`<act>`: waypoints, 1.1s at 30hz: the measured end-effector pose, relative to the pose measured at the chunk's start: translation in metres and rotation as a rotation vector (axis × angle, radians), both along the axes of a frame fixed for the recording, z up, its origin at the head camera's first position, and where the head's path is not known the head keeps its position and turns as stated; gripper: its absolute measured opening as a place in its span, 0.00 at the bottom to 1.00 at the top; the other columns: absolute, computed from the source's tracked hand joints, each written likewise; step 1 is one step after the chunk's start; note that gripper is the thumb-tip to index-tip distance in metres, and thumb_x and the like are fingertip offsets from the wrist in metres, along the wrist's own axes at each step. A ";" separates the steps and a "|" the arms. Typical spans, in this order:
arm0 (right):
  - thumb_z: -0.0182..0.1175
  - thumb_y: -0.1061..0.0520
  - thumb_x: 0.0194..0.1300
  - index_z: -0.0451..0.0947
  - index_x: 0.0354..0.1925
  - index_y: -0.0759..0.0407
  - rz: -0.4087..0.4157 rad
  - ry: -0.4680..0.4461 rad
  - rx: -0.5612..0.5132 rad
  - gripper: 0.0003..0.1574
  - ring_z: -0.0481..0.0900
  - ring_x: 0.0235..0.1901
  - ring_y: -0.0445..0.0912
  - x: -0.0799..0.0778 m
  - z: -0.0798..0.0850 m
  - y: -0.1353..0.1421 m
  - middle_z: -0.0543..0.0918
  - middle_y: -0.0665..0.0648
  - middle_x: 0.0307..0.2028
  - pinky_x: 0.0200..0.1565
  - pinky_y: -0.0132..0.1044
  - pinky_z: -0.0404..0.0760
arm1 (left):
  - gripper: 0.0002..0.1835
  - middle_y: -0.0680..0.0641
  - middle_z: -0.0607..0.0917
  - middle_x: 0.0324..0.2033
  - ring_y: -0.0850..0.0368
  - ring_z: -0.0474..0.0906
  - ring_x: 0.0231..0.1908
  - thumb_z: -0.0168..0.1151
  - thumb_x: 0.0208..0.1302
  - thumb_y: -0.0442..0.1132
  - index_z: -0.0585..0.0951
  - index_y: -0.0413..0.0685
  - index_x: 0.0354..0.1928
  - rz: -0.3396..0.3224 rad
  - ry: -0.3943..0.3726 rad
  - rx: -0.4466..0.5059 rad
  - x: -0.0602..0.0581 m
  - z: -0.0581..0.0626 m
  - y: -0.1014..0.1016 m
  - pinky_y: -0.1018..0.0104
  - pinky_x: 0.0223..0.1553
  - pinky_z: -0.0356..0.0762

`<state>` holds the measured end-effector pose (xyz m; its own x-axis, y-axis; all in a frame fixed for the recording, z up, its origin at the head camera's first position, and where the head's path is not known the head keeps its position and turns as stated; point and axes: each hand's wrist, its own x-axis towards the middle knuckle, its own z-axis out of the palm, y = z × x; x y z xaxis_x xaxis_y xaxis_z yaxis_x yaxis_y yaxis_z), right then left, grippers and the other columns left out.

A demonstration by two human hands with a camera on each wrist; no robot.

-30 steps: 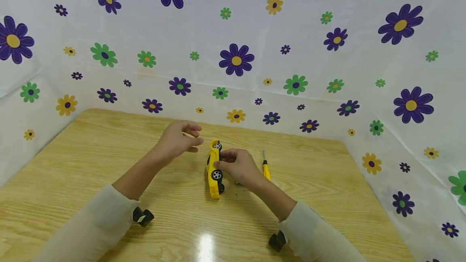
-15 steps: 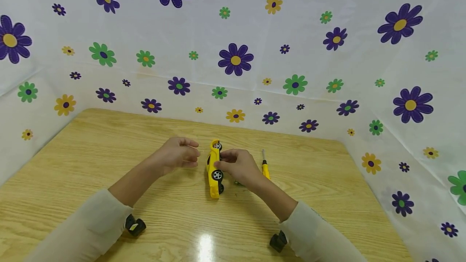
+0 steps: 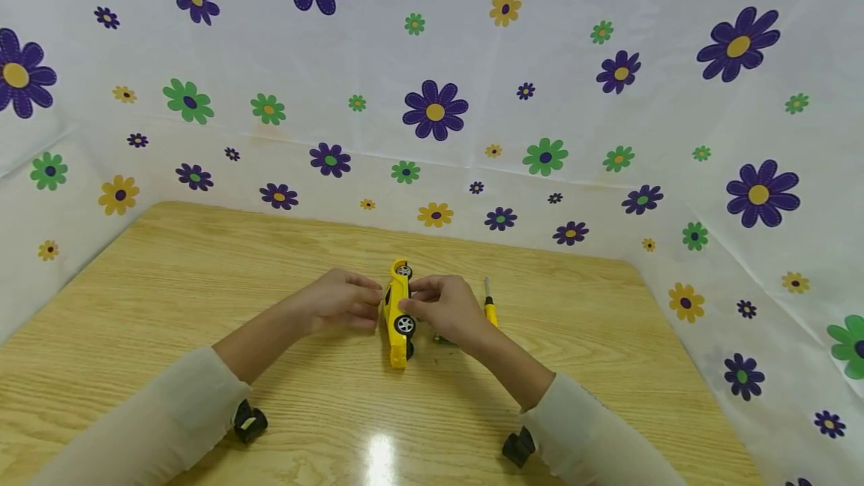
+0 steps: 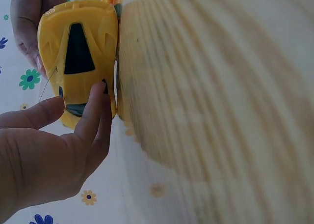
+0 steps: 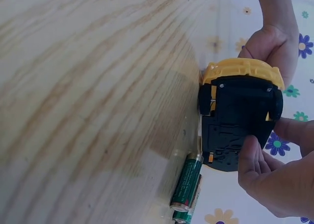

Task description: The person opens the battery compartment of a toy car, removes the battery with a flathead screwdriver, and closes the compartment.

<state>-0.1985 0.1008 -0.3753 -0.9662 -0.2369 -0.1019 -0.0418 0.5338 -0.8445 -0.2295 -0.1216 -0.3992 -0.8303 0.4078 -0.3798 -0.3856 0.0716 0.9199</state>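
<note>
A yellow toy car stands on its side on the wooden table, roof toward my left hand. My right hand holds it, thumb on the upper side and fingers against the black underside. Fingertips of my left hand are at the roof; in the left wrist view its fairly straight fingers lie over the rear part of the roof and the thumb is at the upper side. Two green batteries lie beside the underside, mostly hidden by my right hand in the head view.
To the right of my right hand lies a screwdriver with a yellow and black handle, its tip pointing away. A white flower-print cloth hangs round the back and sides of the table.
My left hand has come down from beyond the car's far end, nearer me, and then moved right to the roof. The right hand and the car have stayed in place.
</note>
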 end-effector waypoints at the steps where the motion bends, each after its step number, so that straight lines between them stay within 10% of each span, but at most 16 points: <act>1: 0.70 0.52 0.68 0.83 0.58 0.60 -0.004 0.002 0.004 0.23 0.84 0.42 0.45 0.000 0.000 0.000 0.87 0.51 0.41 0.43 0.37 0.87 | 0.27 0.28 0.77 0.61 0.39 0.82 0.56 0.56 0.76 0.33 0.66 0.27 0.70 -0.007 -0.002 0.000 0.000 0.000 0.001 0.51 0.55 0.85; 33: 0.65 0.60 0.71 0.82 0.58 0.64 -0.036 -0.182 -0.249 0.18 0.87 0.49 0.50 -0.017 -0.006 -0.001 0.86 0.59 0.51 0.52 0.41 0.87 | 0.25 0.34 0.76 0.63 0.46 0.79 0.55 0.63 0.73 0.37 0.73 0.35 0.68 0.227 -0.043 -0.031 0.008 0.011 0.013 0.54 0.59 0.82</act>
